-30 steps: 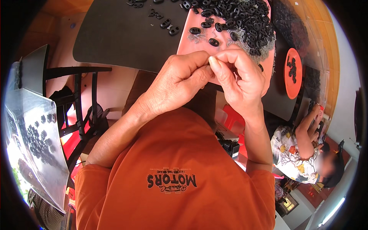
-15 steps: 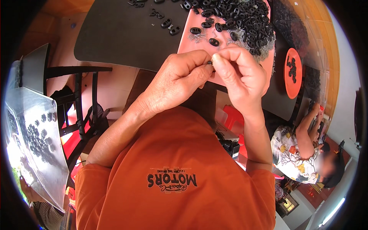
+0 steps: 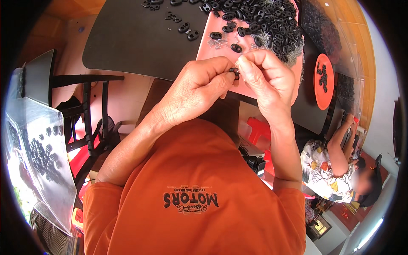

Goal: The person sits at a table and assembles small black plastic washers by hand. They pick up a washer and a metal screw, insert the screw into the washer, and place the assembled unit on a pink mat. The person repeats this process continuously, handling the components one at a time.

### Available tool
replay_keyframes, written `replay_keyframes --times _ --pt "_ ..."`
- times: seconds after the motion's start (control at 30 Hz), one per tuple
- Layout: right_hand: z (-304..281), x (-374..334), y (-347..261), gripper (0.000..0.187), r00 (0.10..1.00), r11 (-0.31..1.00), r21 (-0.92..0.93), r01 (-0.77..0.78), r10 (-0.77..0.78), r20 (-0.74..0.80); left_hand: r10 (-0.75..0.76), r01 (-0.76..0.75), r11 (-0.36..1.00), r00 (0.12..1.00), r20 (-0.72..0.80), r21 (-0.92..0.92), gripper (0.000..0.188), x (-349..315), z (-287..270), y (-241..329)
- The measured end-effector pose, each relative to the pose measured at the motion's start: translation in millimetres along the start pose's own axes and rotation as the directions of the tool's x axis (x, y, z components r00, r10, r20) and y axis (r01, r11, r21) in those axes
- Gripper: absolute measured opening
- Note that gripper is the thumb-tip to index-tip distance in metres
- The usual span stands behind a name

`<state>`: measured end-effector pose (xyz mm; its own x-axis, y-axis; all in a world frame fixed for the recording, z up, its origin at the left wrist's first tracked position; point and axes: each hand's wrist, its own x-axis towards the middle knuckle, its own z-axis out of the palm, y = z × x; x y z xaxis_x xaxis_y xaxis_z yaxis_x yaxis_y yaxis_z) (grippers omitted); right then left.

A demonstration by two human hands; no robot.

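My left hand [image 3: 197, 87] is closed, pinching a small black cord lock [image 3: 235, 73] between thumb and forefinger. Right beside it, my right hand [image 3: 270, 83] is closed in a fingertip pinch; whatever its fingers hold is too small to make out. Both hands are above the near edge of a pink tray [image 3: 207, 53]. On the tray lies a heap of black two-holed oval cord locks [image 3: 278, 38], mixed with thin silvery pieces like small springs [image 3: 217, 43]. A single cord lock [image 3: 236, 48] lies just beyond my fingertips.
The dark tabletop [image 3: 127, 42] carries several loose black pieces [image 3: 184, 27]. An orange plate [image 3: 323, 101] with black parts is at the right. A dark chair [image 3: 87, 102] and a clear plastic bin [image 3: 55, 187] stand left. Another person [image 3: 321, 174] sits at the right.
The tips of my right hand have parted slightly from my left hand's, and more of the black cord lock shows between them. My left hand has hardly moved.
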<state>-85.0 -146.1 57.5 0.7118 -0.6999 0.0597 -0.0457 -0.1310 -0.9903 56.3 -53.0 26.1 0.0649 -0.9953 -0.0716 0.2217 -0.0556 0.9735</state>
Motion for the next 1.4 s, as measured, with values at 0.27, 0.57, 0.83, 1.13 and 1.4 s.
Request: replay_keyframes --times 0.27,0.57,0.83,1.13,1.4 --pt "-3 1 9 0.011 0.994 0.982 -0.16 0.098 -0.103 -0.028 0.044 -0.044 0.999 0.999 -0.011 -0.019 0.02 0 -1 -7" --pt "-5 0 12 0.013 0.989 0.956 -0.264 0.124 -0.14 -0.043 0.027 -0.031 0.996 0.999 -0.045 -0.082 0.021 0 0 -4" --pt "-4 3 13 0.015 0.983 0.936 -0.308 0.171 -0.185 -0.015 0.01 -0.011 0.999 1.0 -0.016 -0.051 0.021 1 -2 -5" --pt "1 4 15 0.019 0.977 0.915 -0.355 0.191 -0.211 -0.019 0.011 -0.014 0.999 0.997 -0.082 -0.047 0.02 3 3 -13" --pt "-1 -3 4 0.009 0.996 0.969 -0.227 0.094 -0.094 0.012 -0.005 0.005 1.0 1.0 -0.028 -0.003 0.021 1 -1 -7"
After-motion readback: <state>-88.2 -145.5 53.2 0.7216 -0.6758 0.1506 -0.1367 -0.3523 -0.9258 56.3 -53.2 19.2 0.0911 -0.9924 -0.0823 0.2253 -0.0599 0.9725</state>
